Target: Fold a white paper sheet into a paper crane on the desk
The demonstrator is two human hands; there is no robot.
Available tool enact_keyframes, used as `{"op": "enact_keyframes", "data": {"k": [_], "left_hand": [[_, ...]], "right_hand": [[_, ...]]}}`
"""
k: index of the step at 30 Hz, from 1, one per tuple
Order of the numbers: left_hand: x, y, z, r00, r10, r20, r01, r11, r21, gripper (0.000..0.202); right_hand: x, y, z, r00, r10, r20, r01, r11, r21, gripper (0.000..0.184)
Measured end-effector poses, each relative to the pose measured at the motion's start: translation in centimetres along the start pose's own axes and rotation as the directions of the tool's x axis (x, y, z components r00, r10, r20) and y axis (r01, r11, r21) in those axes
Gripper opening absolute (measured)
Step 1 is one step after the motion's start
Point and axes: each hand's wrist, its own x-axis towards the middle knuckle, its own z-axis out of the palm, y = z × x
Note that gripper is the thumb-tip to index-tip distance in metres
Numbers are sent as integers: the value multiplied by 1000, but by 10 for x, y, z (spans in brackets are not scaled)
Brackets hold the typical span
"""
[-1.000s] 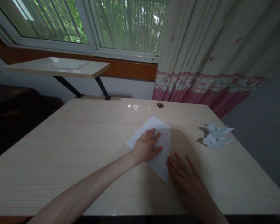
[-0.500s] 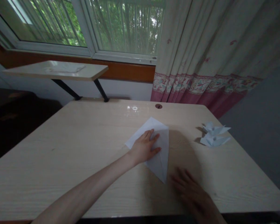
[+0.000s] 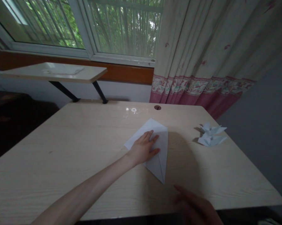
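A sheet of white paper (image 3: 161, 137), folded into a kite-like shape, lies on the table with its narrow point towards me. A crease line runs down its lower part. My left hand (image 3: 143, 150) rests flat on the paper with the fingers spread, covering its middle and left part. My right hand (image 3: 193, 203) is just right of and below the paper's near point, apart from it. One of its fingers stretches out; the others are blurred by motion, and I see nothing held there.
Two small folded paper shapes (image 3: 211, 136) sit near the right edge of the wooden table (image 3: 61, 162). A raised shelf (image 3: 61, 73) on black legs stands at the back left, with a flat, pale item on it. Behind are a window (image 3: 124, 28) and a curtain (image 3: 190, 47).
My right hand has drawn back towards me, away from the paper's near point. The left hand stays on the paper. The whole view has shifted slightly.
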Motion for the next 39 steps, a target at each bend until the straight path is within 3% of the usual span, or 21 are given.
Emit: {"op": "enact_keyframes", "data": {"k": [4, 8, 14, 19, 23, 26, 29, 35, 39], "left_hand": [[-3, -4, -1, 999, 47, -5, -47, 999, -26, 57], [-5, -10, -4, 994, 113, 11, -113, 993, -44, 58], [-9, -17, -12, 980, 192, 47, -187, 978, -95, 59], [-10, -19, -14, 977, 211, 43, -203, 970, -135, 58], [-10, -18, -15, 975, 220, 20, -216, 968, -124, 59], [-15, -8, -18, 982, 186, -27, -188, 978, -92, 53], [-27, 12, -23, 995, 80, -59, -86, 991, -105, 39], [-61, 57, -26, 989, 40, 145, -19, 990, -141, 33], [-74, 74, -15, 985, -14, 170, 20, 999, -32, 44]], "right_hand": [[49, -16, -10, 992, -126, -30, 113, 957, -266, 34], [80, -12, -6, 956, -294, -23, 248, 842, -479, 38], [76, 1, 14, 918, -386, 85, 319, 595, -737, 56], [65, 3, 33, 882, -470, 27, 276, 471, -838, 75], [64, 2, 41, 848, -528, -47, 271, 509, -817, 80], [63, 0, 42, 856, -509, -86, 260, 569, -780, 77], [63, -3, 40, 883, -461, -84, 259, 629, -733, 70], [74, -15, 19, 968, -252, 16, 220, 809, -545, 57], [86, -21, 1, 988, -147, 36, 151, 930, -335, 50]]}}
